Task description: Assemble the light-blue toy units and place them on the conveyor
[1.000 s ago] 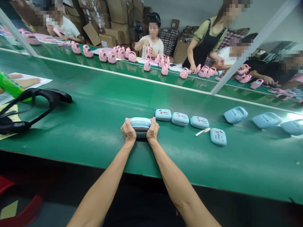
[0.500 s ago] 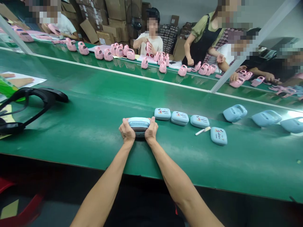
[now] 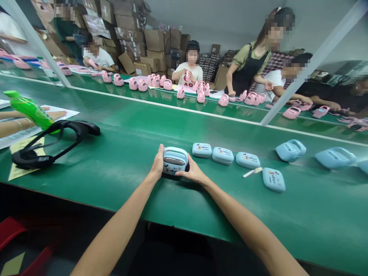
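Observation:
Between my two hands, on the green bench, stands a light blue handheld device (image 3: 174, 167) with a top handle, a dark oval panel and a Mickey print on its front. My left hand (image 3: 157, 163) presses flat along its left side. On the other side my right hand (image 3: 194, 170) grips it, thumb across the lower front and fingers behind the edge. Just right of it lies a row of light blue Mickey-printed covers (image 3: 201, 150). One more cover (image 3: 274, 179) sits nearer me, beside a small white brush-like stick (image 3: 253, 172).
Light blue handled shells (image 3: 291, 150) stand at the right. Leftward are a black headset-like strap frame (image 3: 57, 142), a green bottle (image 3: 30, 109) and another person's hands (image 3: 57, 114). Beyond the white rail (image 3: 161, 104), several people handle pink devices (image 3: 167, 84). Red stool-like parts (image 3: 13, 234) show below left.
The blue device has tipped so its printed front shows. My right hand now has its thumb across the front, and my left hand's fingers have straightened. The camera view has tilted up.

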`<state>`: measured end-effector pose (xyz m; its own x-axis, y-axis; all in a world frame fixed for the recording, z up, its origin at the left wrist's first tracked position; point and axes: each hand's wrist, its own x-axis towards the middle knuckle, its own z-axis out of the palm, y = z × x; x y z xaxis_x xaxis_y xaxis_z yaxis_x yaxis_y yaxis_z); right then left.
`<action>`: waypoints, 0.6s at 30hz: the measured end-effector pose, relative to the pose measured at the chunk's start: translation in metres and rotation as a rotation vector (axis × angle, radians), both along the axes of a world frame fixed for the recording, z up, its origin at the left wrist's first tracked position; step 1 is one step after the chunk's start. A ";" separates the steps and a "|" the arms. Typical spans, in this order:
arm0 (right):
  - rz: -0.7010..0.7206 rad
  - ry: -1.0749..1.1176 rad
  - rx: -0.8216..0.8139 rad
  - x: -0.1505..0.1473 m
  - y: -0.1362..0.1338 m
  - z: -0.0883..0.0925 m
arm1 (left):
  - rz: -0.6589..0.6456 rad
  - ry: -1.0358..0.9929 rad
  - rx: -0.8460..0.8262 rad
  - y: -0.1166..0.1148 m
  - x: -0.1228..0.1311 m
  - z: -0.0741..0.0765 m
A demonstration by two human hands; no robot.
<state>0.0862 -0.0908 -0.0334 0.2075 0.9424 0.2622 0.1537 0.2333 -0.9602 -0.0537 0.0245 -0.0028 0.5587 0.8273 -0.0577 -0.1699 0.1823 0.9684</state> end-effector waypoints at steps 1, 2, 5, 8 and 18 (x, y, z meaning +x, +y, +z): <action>0.000 -0.009 0.010 0.001 -0.003 0.000 | -0.053 -0.024 0.008 0.001 -0.006 0.002; 0.004 -0.013 0.018 0.001 -0.005 0.001 | -0.116 -0.027 0.037 0.003 -0.013 0.003; 0.055 0.015 0.029 -0.001 -0.007 0.002 | -0.296 0.106 0.204 0.005 -0.035 0.007; 0.068 -0.030 0.053 -0.003 -0.009 0.002 | -0.383 0.260 0.325 0.004 -0.049 0.012; 0.041 -0.076 0.083 -0.006 -0.013 0.006 | -0.335 0.304 0.413 0.000 -0.046 0.018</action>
